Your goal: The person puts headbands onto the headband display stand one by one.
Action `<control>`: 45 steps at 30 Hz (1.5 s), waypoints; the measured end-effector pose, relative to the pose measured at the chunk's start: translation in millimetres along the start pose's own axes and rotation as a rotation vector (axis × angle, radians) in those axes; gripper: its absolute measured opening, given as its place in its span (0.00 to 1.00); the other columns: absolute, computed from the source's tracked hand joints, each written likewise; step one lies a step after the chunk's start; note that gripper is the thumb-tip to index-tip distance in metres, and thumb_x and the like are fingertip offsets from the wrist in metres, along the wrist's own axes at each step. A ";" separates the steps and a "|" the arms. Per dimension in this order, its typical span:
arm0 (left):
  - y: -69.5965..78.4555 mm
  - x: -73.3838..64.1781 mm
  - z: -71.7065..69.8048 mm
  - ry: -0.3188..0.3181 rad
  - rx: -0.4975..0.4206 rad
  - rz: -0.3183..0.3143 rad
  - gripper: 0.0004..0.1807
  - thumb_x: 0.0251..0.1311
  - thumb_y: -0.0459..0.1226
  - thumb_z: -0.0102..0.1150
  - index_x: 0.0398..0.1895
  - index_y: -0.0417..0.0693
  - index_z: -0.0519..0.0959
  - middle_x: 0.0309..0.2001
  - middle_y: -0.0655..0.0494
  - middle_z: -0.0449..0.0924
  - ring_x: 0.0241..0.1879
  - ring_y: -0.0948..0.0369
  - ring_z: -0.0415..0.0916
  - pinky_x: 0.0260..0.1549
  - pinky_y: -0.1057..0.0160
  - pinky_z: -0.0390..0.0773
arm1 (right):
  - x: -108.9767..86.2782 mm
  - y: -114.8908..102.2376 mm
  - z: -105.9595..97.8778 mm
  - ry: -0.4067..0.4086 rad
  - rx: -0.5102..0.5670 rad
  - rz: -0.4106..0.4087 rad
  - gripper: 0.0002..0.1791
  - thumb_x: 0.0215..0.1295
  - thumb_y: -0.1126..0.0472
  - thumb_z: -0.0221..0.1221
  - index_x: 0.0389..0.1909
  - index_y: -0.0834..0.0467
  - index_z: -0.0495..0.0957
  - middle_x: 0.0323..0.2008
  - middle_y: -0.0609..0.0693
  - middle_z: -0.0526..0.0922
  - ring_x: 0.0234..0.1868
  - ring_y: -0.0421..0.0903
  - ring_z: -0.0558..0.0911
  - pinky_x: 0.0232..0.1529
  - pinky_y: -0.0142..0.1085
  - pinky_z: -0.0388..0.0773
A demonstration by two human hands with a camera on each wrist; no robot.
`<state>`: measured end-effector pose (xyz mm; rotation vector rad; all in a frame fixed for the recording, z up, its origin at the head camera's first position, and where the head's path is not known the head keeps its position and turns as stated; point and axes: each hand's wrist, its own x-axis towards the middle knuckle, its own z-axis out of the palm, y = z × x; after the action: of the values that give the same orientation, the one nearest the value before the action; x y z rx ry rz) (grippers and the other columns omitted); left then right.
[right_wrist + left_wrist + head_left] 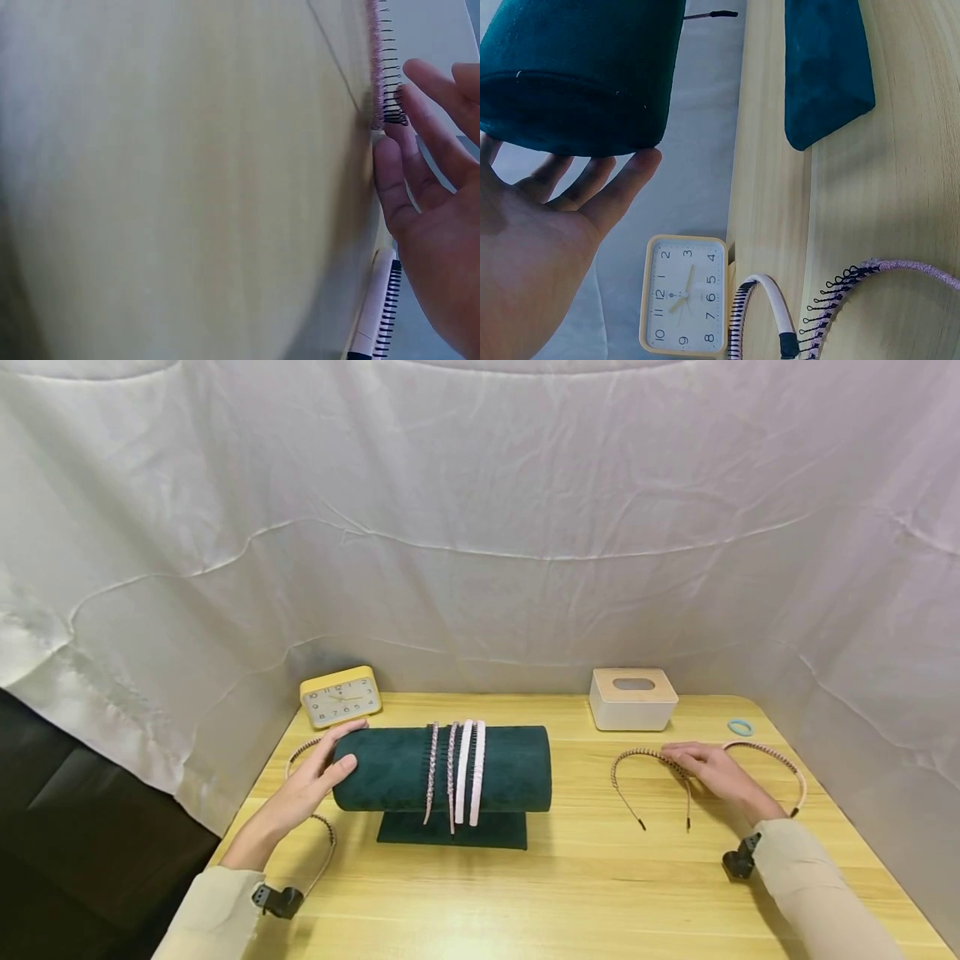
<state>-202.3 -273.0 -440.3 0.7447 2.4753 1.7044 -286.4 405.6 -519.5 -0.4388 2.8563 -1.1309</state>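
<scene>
The person wears pale beige sleeves, the left sleeve and the right sleeve both reaching the wrist and plain in colour, with soft creases in the cloth. At the left cuff sits a small black device, a squarish piece joined to a more rounded one. A matching black unit sits at the right cuff; its finer markings are too small to read. The left hand and right hand are bare.
</scene>
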 end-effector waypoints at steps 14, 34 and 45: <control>2.1 1.8 -0.7 0.001 0.012 -0.004 0.30 0.88 0.36 0.43 0.87 0.50 0.55 0.84 0.38 0.54 0.72 0.78 0.65 0.65 0.78 0.69 | 2.2 -0.3 3.8 -0.020 -0.054 -0.035 0.23 0.89 0.50 0.51 0.65 0.60 0.85 0.68 0.64 0.83 0.74 0.71 0.73 0.71 0.67 0.68; 0.5 0.0 -0.4 0.009 0.017 -0.025 0.30 0.88 0.37 0.43 0.87 0.53 0.56 0.85 0.39 0.53 0.72 0.79 0.65 0.64 0.78 0.70 | -2.4 -2.1 -4.2 -0.112 0.089 0.000 0.20 0.86 0.57 0.56 0.69 0.62 0.83 0.71 0.66 0.79 0.57 0.34 0.81 0.50 0.28 0.81; 0.9 0.0 0.5 0.004 0.011 -0.008 0.30 0.88 0.37 0.43 0.87 0.52 0.55 0.84 0.38 0.55 0.71 0.78 0.67 0.64 0.78 0.71 | -3.9 -1.0 -5.7 -0.134 0.194 0.030 0.22 0.85 0.57 0.58 0.71 0.65 0.80 0.57 0.65 0.88 0.40 0.38 0.84 0.37 0.35 0.82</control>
<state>-201.8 -272.3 -439.7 0.7312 2.4895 1.6926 -283.3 409.8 -514.9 -0.4404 2.6002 -1.3040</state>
